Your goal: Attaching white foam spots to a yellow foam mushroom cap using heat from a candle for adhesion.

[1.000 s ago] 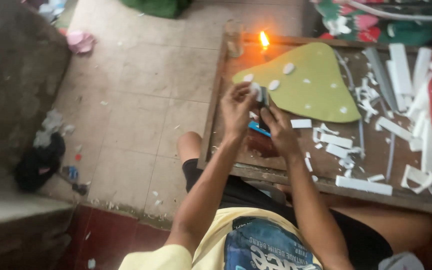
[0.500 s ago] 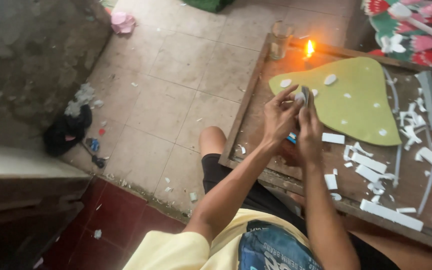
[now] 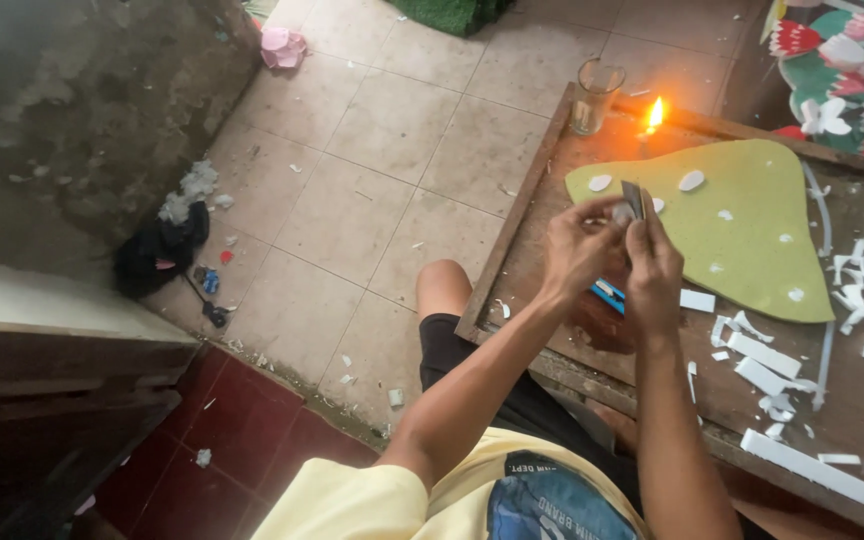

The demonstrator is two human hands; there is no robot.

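— While the small grey blade (image 3: pixel 634 198) sits pinched up between both hands, how much of the cutting looks done?

— A fair share, I'd judge. White foam offcuts (image 3: pixel 764 353) lie scattered over the right part of the tabletop (image 3: pixel 552 250), and several white dots are already on the green teardrop-shaped foam sheet (image 3: pixel 752 240). Bare green is left between the dots, so more may be wanted; I can't tell how many.

— Where exactly is the blade?

— Raised above the tabletop, over the near left edge of the green sheet, standing roughly upright. A tiny white piece seems to sit by it, too small to be sure of.

— And the hands?

— The left hand (image 3: pixel 577 250) comes up from the lower left, forearm stretched, its fingers narrowed around the blade's lower end. The right hand (image 3: pixel 654 265) rises nearly straight from below, fingers closed onto the blade from the other side. Both wrists are lifted clear of the tabletop.

— Anything beneath them?

— A blue-handled tool (image 3: pixel 607 293) lies on the tabletop just under the hands. Farther off, a lit candle (image 3: pixel 652 118) burns beside an empty glass (image 3: pixel 595 95) at the far edge.
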